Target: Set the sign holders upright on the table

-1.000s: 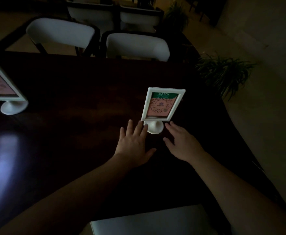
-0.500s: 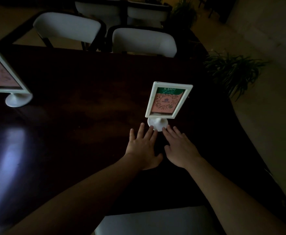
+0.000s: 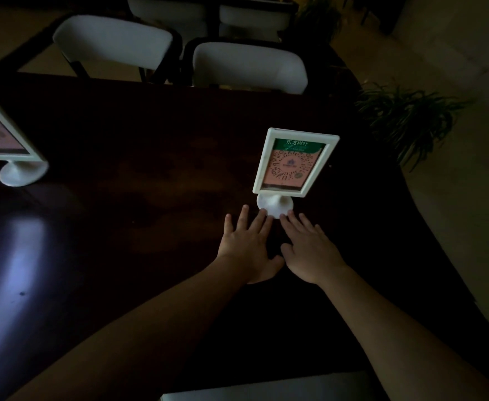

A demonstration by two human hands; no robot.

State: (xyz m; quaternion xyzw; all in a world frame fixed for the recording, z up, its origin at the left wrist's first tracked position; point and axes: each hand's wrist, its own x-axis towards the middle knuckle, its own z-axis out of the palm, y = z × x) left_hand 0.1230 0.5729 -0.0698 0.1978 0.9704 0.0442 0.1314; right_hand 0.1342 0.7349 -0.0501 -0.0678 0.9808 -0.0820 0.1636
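Note:
A white-framed sign holder [image 3: 294,163] with a green and pink card stands upright on its round base on the dark wooden table [image 3: 150,157], right of centre. My left hand [image 3: 247,244] and my right hand [image 3: 309,250] lie flat on the table just in front of it, fingers spread, fingertips touching the front rim of the base. Neither hand grips anything. A second white sign holder [image 3: 3,143] stands upright at the table's left edge, partly cut off by the frame.
Two white-cushioned chairs [image 3: 113,44] [image 3: 249,66] are pushed in at the far side, with more chairs behind. A potted plant [image 3: 408,117] stands on the floor beyond the table's right edge. A white chair seat [image 3: 266,389] shows below me.
Both hands have closed in towards each other, so their fingertips meet at the front of the base. The view has shifted slightly; the sign holder stays upright.

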